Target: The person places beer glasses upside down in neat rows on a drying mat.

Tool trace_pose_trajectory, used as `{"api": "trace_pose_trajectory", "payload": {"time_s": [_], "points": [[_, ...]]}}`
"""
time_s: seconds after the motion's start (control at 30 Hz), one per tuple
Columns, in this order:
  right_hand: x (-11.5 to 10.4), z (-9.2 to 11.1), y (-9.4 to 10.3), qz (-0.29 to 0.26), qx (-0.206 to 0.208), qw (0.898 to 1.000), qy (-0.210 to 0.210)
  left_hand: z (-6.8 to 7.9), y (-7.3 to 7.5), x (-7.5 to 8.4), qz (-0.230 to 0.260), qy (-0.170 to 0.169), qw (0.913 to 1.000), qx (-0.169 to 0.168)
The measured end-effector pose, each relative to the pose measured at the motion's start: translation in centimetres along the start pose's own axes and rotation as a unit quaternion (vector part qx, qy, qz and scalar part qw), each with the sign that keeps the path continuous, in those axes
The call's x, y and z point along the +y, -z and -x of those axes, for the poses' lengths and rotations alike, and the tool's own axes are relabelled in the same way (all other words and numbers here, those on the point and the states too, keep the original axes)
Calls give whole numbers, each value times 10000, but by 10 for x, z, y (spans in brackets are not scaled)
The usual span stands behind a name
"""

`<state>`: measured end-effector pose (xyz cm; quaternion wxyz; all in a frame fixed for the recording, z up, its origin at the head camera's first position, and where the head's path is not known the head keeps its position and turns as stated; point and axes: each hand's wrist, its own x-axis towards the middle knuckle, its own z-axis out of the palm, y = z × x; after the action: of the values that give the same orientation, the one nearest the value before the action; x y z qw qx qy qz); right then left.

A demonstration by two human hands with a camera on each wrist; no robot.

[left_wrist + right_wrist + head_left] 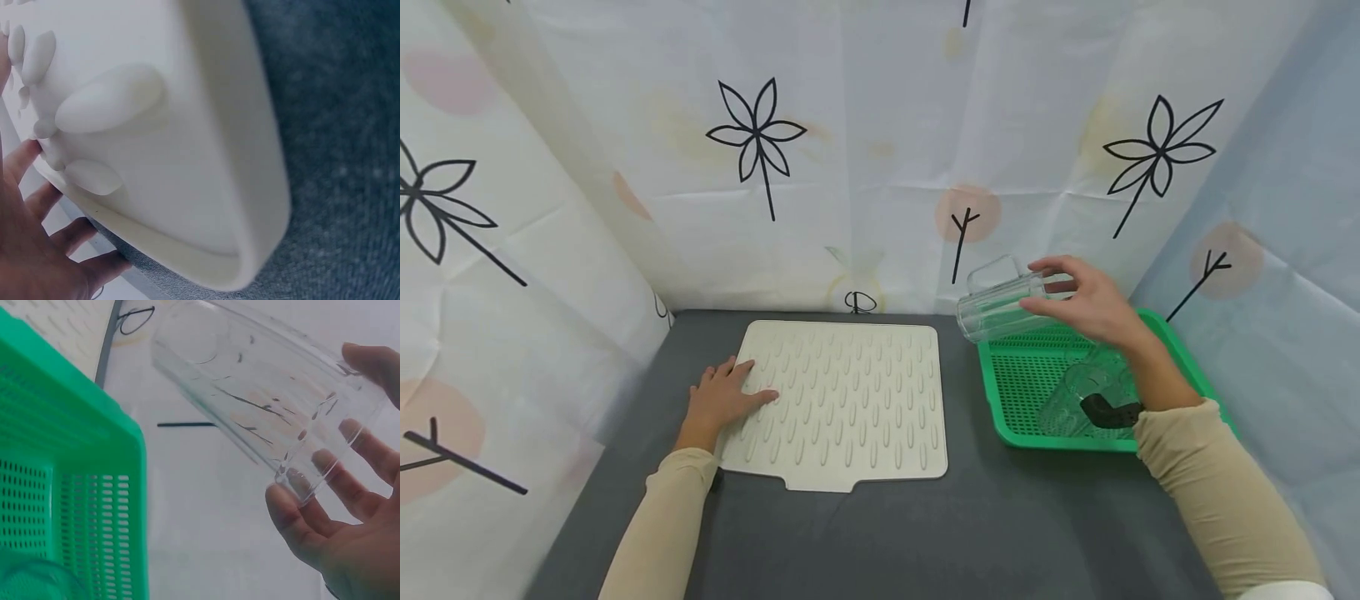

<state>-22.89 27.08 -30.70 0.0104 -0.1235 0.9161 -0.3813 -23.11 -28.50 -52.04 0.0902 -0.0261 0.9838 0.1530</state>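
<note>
My right hand (1093,304) grips a clear glass mug (994,312) by one end, thumb and fingers spread around it. The mug is tilted almost onto its side, its handle on top, over the back left of a green basket (992,404). In the right wrist view the fingertips (284,509) curl round the rim of the glass's near end. To the left, my left hand (721,404) rests on the left edge of a cream drying mat (850,375) with raised oval ridges. Its fingers are spread and fairly straight on the mat's border in the left wrist view.
More clear glassware (1067,400) lies in the basket, partly behind the right forearm and a black strap piece (1108,412) at that wrist. A dark grey cloth (925,533) covers the table. Patterned white curtains (865,150) stand behind and at both sides.
</note>
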Motion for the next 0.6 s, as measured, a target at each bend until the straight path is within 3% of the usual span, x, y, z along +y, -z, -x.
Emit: {"api": "trace_pose_trajectory", "payload": {"time_s": [0.3,0.6], "points": [[-5,-8,-24,-755,283,9967,34,2,0,0,101,-1,9999,51],[-2,-20,-59,-1410,544,9882,238,1,-1,-3,180,-21,9998,27]]}}
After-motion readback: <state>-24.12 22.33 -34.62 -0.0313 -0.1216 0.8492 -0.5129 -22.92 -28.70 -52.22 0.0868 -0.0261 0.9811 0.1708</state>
